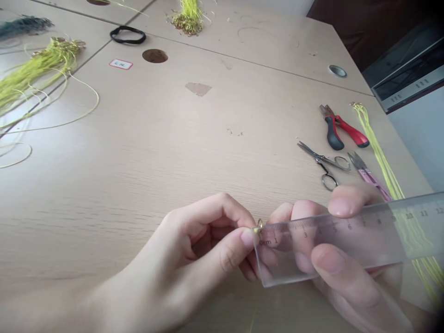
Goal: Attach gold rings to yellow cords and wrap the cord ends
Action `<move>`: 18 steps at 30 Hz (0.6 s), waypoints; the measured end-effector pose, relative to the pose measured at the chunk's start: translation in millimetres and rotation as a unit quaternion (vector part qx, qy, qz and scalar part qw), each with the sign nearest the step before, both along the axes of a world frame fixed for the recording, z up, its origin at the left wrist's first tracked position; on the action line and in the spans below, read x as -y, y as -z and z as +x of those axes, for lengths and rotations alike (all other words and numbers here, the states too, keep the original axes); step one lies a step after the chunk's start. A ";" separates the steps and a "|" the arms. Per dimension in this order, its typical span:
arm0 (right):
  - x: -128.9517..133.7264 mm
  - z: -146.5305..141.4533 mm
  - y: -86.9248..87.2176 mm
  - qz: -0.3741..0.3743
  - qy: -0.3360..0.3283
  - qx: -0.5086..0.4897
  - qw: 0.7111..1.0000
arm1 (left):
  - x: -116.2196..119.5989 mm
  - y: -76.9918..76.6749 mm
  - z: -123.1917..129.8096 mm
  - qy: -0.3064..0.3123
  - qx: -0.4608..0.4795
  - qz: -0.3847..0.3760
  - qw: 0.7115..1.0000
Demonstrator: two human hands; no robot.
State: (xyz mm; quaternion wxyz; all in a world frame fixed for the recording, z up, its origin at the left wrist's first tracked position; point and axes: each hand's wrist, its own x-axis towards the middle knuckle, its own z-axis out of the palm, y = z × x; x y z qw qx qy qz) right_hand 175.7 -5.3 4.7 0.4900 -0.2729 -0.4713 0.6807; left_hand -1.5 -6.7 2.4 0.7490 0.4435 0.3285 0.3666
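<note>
My left hand [204, 249] pinches the yellow cord end beside a small gold ring [260, 224], with thumb and forefinger pressed together. The ring sits at the zero end of a clear plastic ruler [367, 249]. My right hand [347, 273] holds this ruler, the thumb over its front and other fingers behind, partly seen through the plastic. The ruler runs off to the right edge, its centimetre marks facing up. A thin yellow strand hangs faintly below my left fingertips.
Red-and-black pliers [335, 127], silver scissors [321, 161] and pink snips [369, 175] lie at the right, beside yellow cords [381, 157]. Another yellow bundle [45, 69] lies at the left; a black band [127, 35], a label [120, 64] and table holes are farther back.
</note>
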 end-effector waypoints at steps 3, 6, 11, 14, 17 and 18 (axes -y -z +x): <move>-1.9 -0.2 -1.9 0.017 -0.019 -0.009 1.000 | 0.1 0.1 0.3 -0.001 -0.001 0.001 1.000; -3.7 -1.5 -1.4 0.036 -0.031 -0.024 0.999 | -0.3 0.1 0.0 -0.006 -0.002 0.006 1.000; -3.4 -1.6 4.9 0.058 -0.019 -0.027 0.998 | -1.4 -1.3 0.9 -0.009 -0.004 0.009 1.000; -1.4 -0.8 8.1 0.061 -0.007 -0.018 0.998 | -1.7 -1.0 1.6 -0.003 -0.007 0.013 1.000; 0.2 -0.4 8.5 0.055 0.005 -0.009 0.998 | -1.0 -0.8 0.7 -0.002 -0.007 0.015 1.000; 0.2 -0.5 8.2 0.055 0.005 -0.008 0.998 | -0.6 -0.8 0.0 -0.001 -0.007 0.015 1.000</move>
